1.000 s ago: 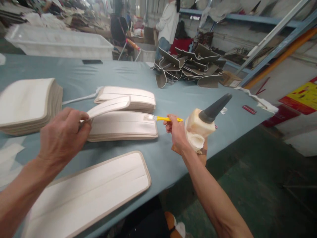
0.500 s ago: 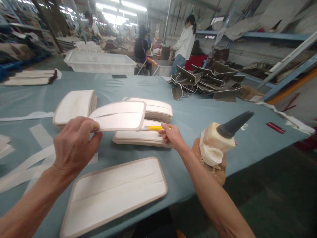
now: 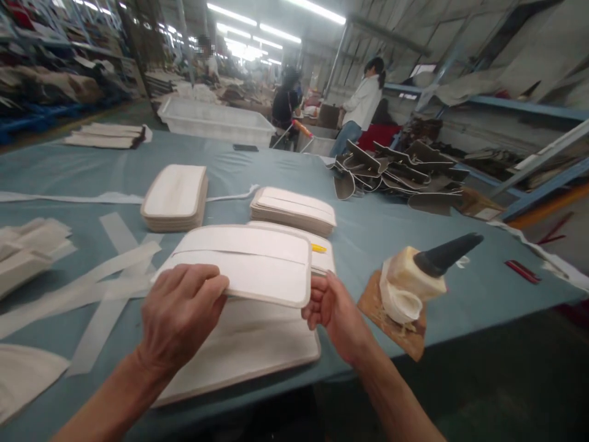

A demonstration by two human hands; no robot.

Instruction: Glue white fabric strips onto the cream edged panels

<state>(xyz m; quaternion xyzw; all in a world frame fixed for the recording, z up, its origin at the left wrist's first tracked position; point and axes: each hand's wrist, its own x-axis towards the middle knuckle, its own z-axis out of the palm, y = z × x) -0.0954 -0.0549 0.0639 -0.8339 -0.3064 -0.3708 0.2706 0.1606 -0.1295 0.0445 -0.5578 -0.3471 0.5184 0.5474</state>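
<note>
So the white panel (image 3: 257,255) is up in the air, tilted, over the near side of the table, with a bigger white piece (image 3: 271,344) lying under it. The left hand (image 3: 184,307) is pinching its near edge between thumb and fingers, and that hand covers the panel's near left corner. The right hand (image 3: 338,313) has its fingers bent at the right edge; can't tell if they're actually gripping it or just touching.

The panel also blocks most of the low stack (image 3: 326,263) behind it. All I get of the yellow handle (image 3: 318,248) on that stack is a short bit, the rest is hidden. The bigger piece is partly covered by the panel and left arm too.

Edge-wise, the brown board (image 3: 416,344) under the crusty bottle (image 3: 400,279) sits right at the near table edge, just beside the right forearm. Only a small gap of bare table (image 3: 368,230) there, but way more room behind the bottle. Left side's tighter: pale strips (image 3: 115,294) crisscross near the left hand, and a cream piece (image 3: 27,374) is cut off by the frame.
</note>
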